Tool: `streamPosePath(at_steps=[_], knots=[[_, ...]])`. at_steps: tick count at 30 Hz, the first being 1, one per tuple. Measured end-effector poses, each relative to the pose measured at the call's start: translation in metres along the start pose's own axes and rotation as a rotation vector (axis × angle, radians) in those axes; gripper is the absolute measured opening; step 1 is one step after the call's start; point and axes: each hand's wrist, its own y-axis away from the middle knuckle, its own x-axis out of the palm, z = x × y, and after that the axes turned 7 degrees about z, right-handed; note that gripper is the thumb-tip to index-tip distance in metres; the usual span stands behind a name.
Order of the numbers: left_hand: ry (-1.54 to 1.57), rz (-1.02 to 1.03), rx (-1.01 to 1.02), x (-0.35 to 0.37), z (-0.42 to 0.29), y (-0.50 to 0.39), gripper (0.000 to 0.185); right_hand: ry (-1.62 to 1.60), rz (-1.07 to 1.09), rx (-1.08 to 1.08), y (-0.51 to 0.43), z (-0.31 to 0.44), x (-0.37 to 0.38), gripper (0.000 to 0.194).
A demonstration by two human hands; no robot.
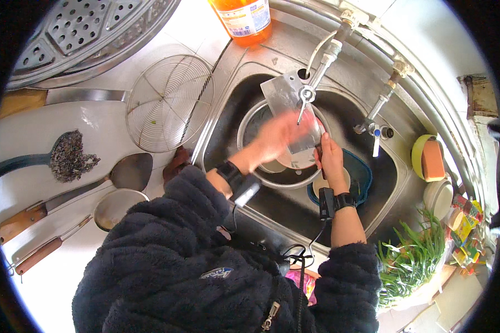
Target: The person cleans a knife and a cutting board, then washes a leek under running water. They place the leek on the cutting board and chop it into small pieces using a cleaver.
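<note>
My right hand (332, 156) grips the dark handle of a cleaver (280, 92), whose broad metal blade is tilted beneath the near faucet (321, 71). My left hand (277, 135) is motion-blurred over the middle of the blade; its exact finger positions and contact are unclear. Under the blade sits a round metal basin (240, 139) in the stainless steel sink (283, 208). A bowl with a leaf pattern (304, 160) shows inside the basin, partly hidden by the blade. Beside it, partly behind my right hand, a dark blue plastic basket (363, 168) contains a pale bowl (319, 183).
A second tap (375, 125) reaches over the sink's right side. On the left counter lie a wire strainer (168, 104), a wok spatula (131, 171), a ladle (118, 206) and a scrubbing brush (68, 156). An orange bottle (250, 35) stands behind. Green leafy vegetables (412, 262) lie right.
</note>
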Motion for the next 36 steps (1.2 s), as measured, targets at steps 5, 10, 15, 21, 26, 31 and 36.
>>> streamPosePath(at_steps=[5, 10, 15, 21, 26, 31, 36], knots=[[-0.140, -0.002, 0.179, -0.013, 0.004, -0.003, 0.046, 0.001, -0.045, 0.063, 0.001, 0.002, -0.002, 0.052], [0.019, 0.127, -0.135, -0.024, -0.008, -0.011, 0.044, -0.065, -0.051, 0.036, 0.014, 0.001, -0.009, 0.049], [-0.002, 0.009, 0.342, -0.021, -0.020, -0.017, 0.041, 0.061, -0.032, 0.036, 0.026, -0.011, -0.017, 0.054], [-0.019, 0.003, 0.053, -0.018, -0.003, -0.021, 0.042, -0.018, 0.024, 0.117, 0.032, -0.013, -0.019, 0.046], [0.030, 0.008, 0.134, -0.009, 0.016, -0.014, 0.042, -0.071, -0.017, 0.014, 0.030, -0.011, -0.007, 0.051], [-0.110, -0.021, 0.071, -0.005, -0.008, -0.015, 0.043, -0.038, 0.022, 0.086, 0.031, -0.015, -0.012, 0.046], [0.058, -0.023, 0.303, -0.017, -0.015, -0.017, 0.035, 0.032, 0.028, 0.063, 0.036, -0.017, -0.014, 0.050]])
